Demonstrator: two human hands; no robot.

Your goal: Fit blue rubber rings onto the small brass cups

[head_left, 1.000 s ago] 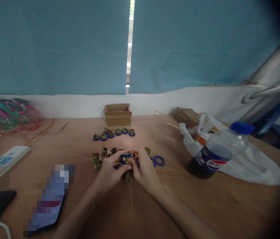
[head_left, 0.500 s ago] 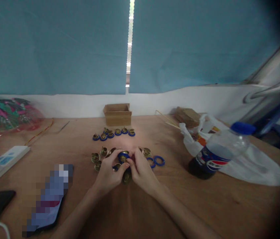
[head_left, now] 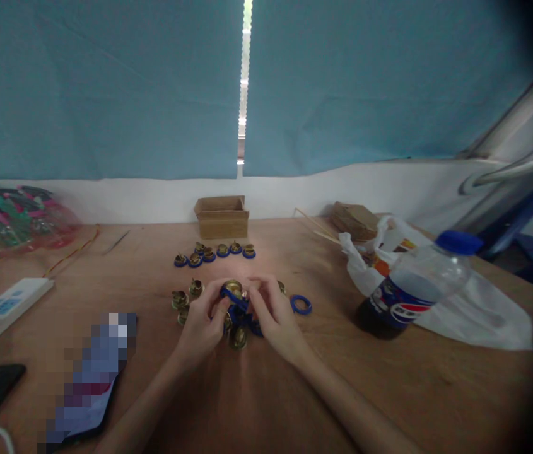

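Note:
Between both hands, over the middle of the table, is a round brass-coloured metal fitting (head_left: 233,285) with a blue ring (head_left: 234,297) slanting across its lower side. My left hand (head_left: 204,318) is closed, pinching the fitting between thumb and fingers. My right hand (head_left: 273,315) is closed too, its fingertips at the ring's right end. Fingers hide part of both pieces. Beneath them lie more fittings and blue rings, among them a loose brass-coloured fitting (head_left: 238,338). Several plain fittings (head_left: 180,299) stand left of my left hand. A loose blue ring (head_left: 301,304) lies right of my right hand.
Farther back, several fittings with blue rings (head_left: 208,255) stand before a small open cardboard box (head_left: 223,227). At right are a cola bottle (head_left: 401,302) and a white plastic bag (head_left: 493,318). A phone (head_left: 93,378) and a power strip (head_left: 15,309) lie at left.
The fitting and its blue ring have tilted between my fingers, with the ring now slanting down to the right. My right hand has opened out slightly from my left. The view has shifted a little.

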